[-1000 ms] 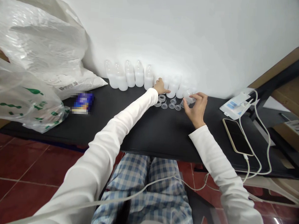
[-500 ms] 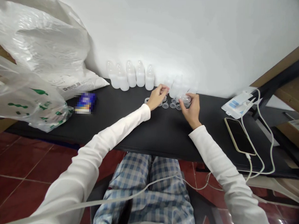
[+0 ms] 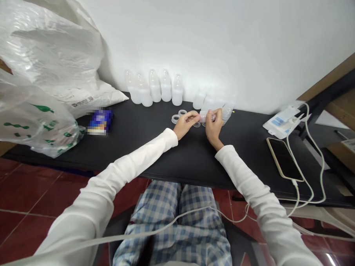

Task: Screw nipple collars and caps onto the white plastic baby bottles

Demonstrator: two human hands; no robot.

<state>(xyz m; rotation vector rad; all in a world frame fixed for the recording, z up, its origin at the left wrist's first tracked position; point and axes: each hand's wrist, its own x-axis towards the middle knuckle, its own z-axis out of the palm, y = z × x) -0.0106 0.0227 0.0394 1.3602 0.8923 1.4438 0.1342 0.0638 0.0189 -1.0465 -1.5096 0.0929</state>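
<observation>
My left hand [image 3: 186,123] is pinched closed, its fingertips against one end of a clear plastic bottle cap [image 3: 203,116]. What those fingers hold, if anything, is too small to tell. From the other side, my right hand [image 3: 214,126] grips the cap, its fingers wrapped round and hiding much of it. Beneath and beside both hands lie several translucent rings [image 3: 175,118] on the black table [image 3: 182,160]. Behind the right hand stand several translucent white bottles [image 3: 199,98]. To the left, by the wall, is a group of white bottles [image 3: 177,92] with clear domed caps on.
A large white plastic bag [image 3: 60,61] and a clear bag with green print [image 3: 39,119] fill the left end, beside a blue packet [image 3: 99,121]. At right lie a phone [image 3: 285,159] with a white cable [image 3: 322,174] and a white-and-blue package [image 3: 284,122].
My right hand has moved left and turned, bringing the cap up to my left fingertips. My left hand has shifted slightly right and down. The standing bottles stay put.
</observation>
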